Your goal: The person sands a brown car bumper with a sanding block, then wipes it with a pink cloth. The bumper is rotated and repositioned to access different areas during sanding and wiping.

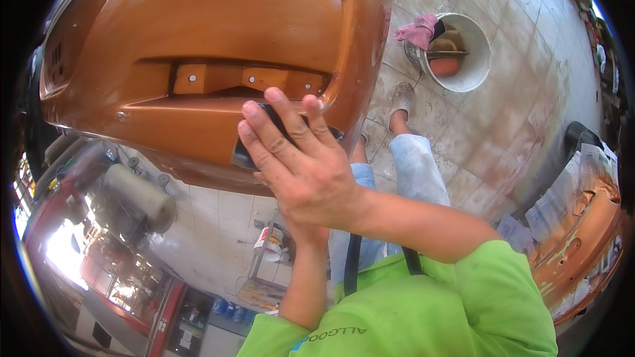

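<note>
Orange bumper point(231, 20) lies directly beneath the right hand point(305, 168), which is flat with fingers slightly spread over a dark patch point(243, 155), while the left hand point(309, 230), mostly hidden under it, shows no determinable grip.

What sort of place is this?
Probably an auto body workshop: a large bumper-like orange panel, another orange panel with pale patches at right, and a white bucket on the tiled floor.

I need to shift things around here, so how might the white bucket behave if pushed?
The bucket looks like stiff plastic, so it would likely keep its shape. Its round wall suggests it could roll if knocked over. The pink cloth draped over its rim may slip off.
</note>
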Demonstrator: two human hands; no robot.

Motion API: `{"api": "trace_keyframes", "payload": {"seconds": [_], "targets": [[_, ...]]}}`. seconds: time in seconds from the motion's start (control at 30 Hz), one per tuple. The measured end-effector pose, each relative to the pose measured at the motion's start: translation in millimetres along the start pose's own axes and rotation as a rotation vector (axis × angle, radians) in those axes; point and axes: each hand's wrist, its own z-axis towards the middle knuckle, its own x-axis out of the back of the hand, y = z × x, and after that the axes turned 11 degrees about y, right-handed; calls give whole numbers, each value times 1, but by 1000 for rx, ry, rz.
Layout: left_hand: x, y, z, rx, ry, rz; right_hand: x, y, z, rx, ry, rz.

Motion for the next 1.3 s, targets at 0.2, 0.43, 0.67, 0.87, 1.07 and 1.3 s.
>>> {"api": "trace_keyframes", "payload": {"seconds": [0.2, 0.43, 0.67, 0.87, 1.07, 1.3], "targets": [[16, -7, 10, -42, 21, -167, 39, 90, -58, 132, -64, -315], [-3, -2, 8, -55, 14, -75, 15, 31, -2, 123, 37, -90], [10, -10, 14, -96, 17, -167, 56, 54, -9, 115, -58, -256], [16, -10, 13, -91, -7, -162, 49, 65, 8, 125, -69, -45], [2, -7, 11, -101, 45, -164, 60, 54, 15, 43, -38, -96], [-15, -1, 5, -127, 79, -122, 43, 41, 13, -38, 58, -95]]}}
